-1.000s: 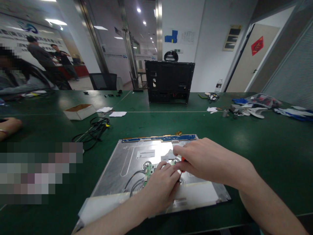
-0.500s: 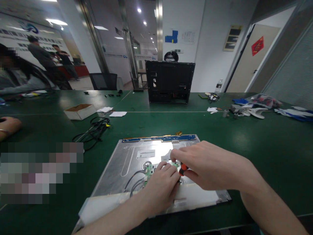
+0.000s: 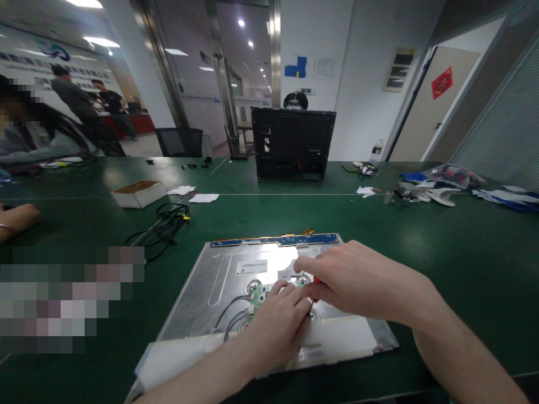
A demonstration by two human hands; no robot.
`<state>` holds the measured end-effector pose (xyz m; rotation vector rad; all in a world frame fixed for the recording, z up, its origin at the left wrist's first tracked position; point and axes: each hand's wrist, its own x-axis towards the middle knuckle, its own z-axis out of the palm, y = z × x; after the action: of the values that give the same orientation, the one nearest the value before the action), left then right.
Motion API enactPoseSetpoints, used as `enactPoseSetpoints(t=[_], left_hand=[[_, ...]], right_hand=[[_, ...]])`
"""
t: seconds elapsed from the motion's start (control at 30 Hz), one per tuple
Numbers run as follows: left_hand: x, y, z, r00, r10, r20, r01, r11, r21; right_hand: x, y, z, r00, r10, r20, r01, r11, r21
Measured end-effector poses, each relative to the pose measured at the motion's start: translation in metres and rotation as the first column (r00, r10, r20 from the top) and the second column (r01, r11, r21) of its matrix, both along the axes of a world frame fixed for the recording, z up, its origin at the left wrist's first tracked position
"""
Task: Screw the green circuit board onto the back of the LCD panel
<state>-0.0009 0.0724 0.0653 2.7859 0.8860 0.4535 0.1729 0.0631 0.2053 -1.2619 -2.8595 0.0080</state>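
A flat metal display panel [image 3: 193,292] lies back side up on the table in front of me. On it sits a small green circuit board [image 3: 255,295], with dark cables [image 3: 229,311] running from its left side. My right hand [image 3: 357,280] grips a screwdriver [image 3: 316,281] by its red and black handle, over the right part of the board. Curled low over the board, my left hand [image 3: 280,314] is against the screwdriver's lower end. Its fingertips and whatever they pinch are hidden, as is the screwdriver's tip.
Black cables [image 3: 162,227] and an open cardboard box [image 3: 138,193] are to the left. A black monitor housing [image 3: 295,143] stands at the back. Loose parts and plastic bags [image 3: 457,175] lie at the right. Another person's hand [image 3: 19,219] rests at the left edge.
My right thumb and fingers have turned around the screwdriver handle, so less of it shows. My left hand stays in nearly the same place, and the panel has not shifted on the table.
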Motion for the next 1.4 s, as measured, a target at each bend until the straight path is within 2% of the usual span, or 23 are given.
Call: enactPoseSetpoints(t=[0.1, 0.27, 0.57, 0.77, 1.0, 1.27, 1.4], left_hand=[[-0.0001, -0.0003, 0.0000, 1.000, 0.002, -0.013, -0.001, 1.000, 0.015], [0.0000, -0.0004, -0.0006, 1.000, -0.024, 0.010, 0.023, 0.999, 0.047], [0.0003, 0.0002, 0.0000, 0.999, -0.018, 0.030, 0.018, 1.000, -0.012], [-0.0008, 0.0004, 0.0003, 1.000, -0.028, 0.005, 0.028, 1.000, 0.009], [-0.0005, 0.0002, -0.0016, 1.000, -0.029, -0.007, 0.029, 0.999, 0.033], [0.0009, -0.0008, 0.0034, 1.000, -0.008, -0.004, 0.008, 1.000, -0.007], [-0.0002, -0.0003, 0.0040, 0.999, -0.018, -0.026, 0.018, 1.000, -0.011]], right_hand=[[0.0008, 0.0005, -0.0009, 1.000, 0.012, -0.014, -0.011, 1.000, 0.009], [0.0016, -0.0024, -0.0001, 0.994, 0.097, -0.058, -0.101, 0.993, -0.067], [-0.0055, -0.0009, -0.0003, 0.997, -0.069, 0.017, 0.069, 0.997, 0.023], [-0.0021, 0.0000, 0.0003, 1.000, -0.008, 0.008, 0.008, 1.000, 0.025], [0.0028, -0.0017, 0.0004, 0.997, 0.066, -0.039, -0.067, 0.997, -0.034], [-0.0006, 0.0012, -0.0009, 0.999, -0.038, 0.016, 0.038, 0.999, 0.027], [-0.0010, 0.0015, -0.0001, 0.999, -0.025, 0.030, 0.025, 1.000, 0.018]])
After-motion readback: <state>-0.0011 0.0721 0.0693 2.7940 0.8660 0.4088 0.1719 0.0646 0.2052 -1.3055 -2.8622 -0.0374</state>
